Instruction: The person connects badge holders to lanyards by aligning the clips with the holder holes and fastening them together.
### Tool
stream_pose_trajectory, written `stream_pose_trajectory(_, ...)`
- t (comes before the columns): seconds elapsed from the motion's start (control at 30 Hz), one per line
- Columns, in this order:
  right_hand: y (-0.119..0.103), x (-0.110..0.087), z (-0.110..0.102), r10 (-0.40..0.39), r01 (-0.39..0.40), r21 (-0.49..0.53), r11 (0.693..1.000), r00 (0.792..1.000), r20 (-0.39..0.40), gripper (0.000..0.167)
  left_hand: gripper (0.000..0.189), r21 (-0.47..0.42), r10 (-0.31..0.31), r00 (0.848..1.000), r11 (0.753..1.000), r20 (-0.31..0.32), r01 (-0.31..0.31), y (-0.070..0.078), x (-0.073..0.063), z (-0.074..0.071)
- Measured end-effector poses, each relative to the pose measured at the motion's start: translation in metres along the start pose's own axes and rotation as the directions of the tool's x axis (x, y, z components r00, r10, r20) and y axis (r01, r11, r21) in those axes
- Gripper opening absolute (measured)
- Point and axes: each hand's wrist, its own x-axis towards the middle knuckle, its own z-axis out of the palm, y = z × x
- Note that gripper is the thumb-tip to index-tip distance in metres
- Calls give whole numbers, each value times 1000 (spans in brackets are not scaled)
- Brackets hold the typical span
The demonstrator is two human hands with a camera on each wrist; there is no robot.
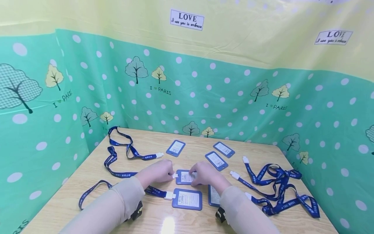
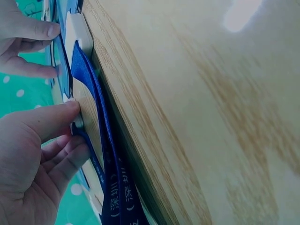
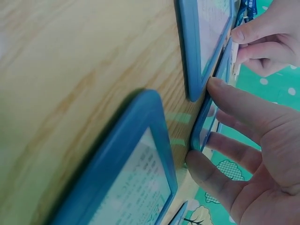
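Note:
In the head view a blue badge holder (image 1: 182,177) with a white printed card lies mid-table, between both hands. My left hand (image 1: 162,171) pinches the white plastic clip (image 2: 78,117) of a blue lanyard (image 1: 122,175) at the holder's left end. With thumb and fingers my right hand (image 1: 205,175) grips the holder's right end by its edges, seen close in the right wrist view. Just nearer to me lies a second badge holder (image 1: 187,199), its left end joined to the white clip (image 1: 169,195) of another lanyard (image 1: 156,191).
Loose badge holders (image 1: 176,148) lie toward the back, and one (image 1: 214,196) sits partly under the right forearm. A third lanyard (image 1: 143,157) stretches out at the back left. Several tangled lanyards (image 1: 280,185) with white clips cover the right side. A printed curtain (image 1: 163,110) hangs behind the table.

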Motion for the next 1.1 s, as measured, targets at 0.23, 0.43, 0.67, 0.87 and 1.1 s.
stream_pose_trajectory(0.23,-1,2,0,-2,2,4,1000,1000,1,42,26,8,15,1000,1000,-10,-15,-2,0,1)
stream_pose_trajectory(0.43,-3,4,0,-11,11,9,1000,1000,3,40,33,7,37,999,999,-7,-37,-3,1,0)
stream_pose_trajectory(0.67,-5,4,-1,-17,17,13,1000,1000,7,41,33,2,37,999,999,-3,-37,-2,-1,-1)
stream_pose_trajectory(0.87,-5,5,0,-25,25,21,999,1000,0,42,32,-7,33,999,999,-10,-33,-2,-2,-2)
stream_pose_trajectory(1.1,-6,5,1,-8,8,26,1000,1000,-10,42,32,-9,38,999,999,-21,-38,-3,-1,-1)
